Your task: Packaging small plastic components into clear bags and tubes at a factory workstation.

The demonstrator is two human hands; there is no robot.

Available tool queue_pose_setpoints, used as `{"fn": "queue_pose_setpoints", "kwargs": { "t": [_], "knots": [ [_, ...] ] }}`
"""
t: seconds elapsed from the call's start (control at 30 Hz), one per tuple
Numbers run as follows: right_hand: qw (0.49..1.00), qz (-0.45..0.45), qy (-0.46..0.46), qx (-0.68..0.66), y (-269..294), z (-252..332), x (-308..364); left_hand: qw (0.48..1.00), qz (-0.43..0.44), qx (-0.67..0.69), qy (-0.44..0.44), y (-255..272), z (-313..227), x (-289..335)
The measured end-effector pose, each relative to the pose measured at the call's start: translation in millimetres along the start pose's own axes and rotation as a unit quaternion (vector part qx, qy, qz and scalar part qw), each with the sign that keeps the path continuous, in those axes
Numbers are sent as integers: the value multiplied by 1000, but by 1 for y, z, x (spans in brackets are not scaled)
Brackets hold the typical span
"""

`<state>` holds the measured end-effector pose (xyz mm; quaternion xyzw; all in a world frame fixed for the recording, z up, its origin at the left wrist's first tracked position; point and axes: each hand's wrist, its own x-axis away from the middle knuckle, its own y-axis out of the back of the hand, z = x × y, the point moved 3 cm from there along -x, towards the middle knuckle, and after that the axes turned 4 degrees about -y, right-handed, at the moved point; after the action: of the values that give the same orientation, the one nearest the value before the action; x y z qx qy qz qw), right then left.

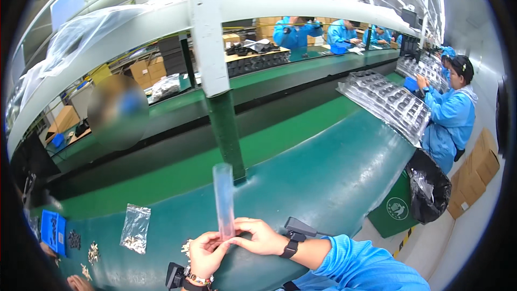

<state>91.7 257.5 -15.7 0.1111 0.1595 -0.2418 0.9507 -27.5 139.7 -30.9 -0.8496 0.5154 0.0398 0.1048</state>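
A clear, slightly pinkish plastic tube (223, 196) stands nearly upright before me, its lower end between my two hands. Wrapped around that end from the left, my left hand (208, 254) has its thumb and fingers closed. My right hand (259, 237) grips it from the other side, thumb tip close to the left thumb. Whether anything small sits between the fingertips is hidden. Several pale small parts (186, 247) lie on the green table, partly covered by my left hand. Farther left rests a clear zip bag (135, 228) with pale small parts at its bottom.
At left, a blue bin (53, 231) stands by dark parts (74, 240) and pale parts (93, 253); another person's hand (79, 283) is nearby. A post (226, 129) rises ahead. Clear trays (385, 102), a black-lined bin (429, 186) and a seated co-worker (452, 113) are right.
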Motion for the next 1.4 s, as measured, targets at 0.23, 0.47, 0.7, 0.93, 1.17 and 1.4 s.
{"fn": "queue_pose_setpoints", "kwargs": {
  "t": [0.23, 0.47, 0.7, 0.93, 1.17, 1.4],
  "knots": [
    [1000, -14, -6, -16, -2, -6, -6, 984, -28, -120, -131, 3, -11, -4],
    [998, 16, -50, -20, -1, -10, -5, 983, -22, -156, -92, 4, -13, -2],
    [996, 18, -58, -61, 0, -19, -4, 970, -39, -220, -91, 2, -20, -3],
    [996, 45, -71, -36, 2, -21, -5, 966, 3, -247, -77, 7, -21, -2],
    [967, 92, -127, -203, -9, -25, -5, 982, -33, -185, -27, 0, -33, 0],
    [989, 41, -101, -101, -4, -13, -7, 987, -42, -152, -10, 1, -29, 0]
  ]
}}
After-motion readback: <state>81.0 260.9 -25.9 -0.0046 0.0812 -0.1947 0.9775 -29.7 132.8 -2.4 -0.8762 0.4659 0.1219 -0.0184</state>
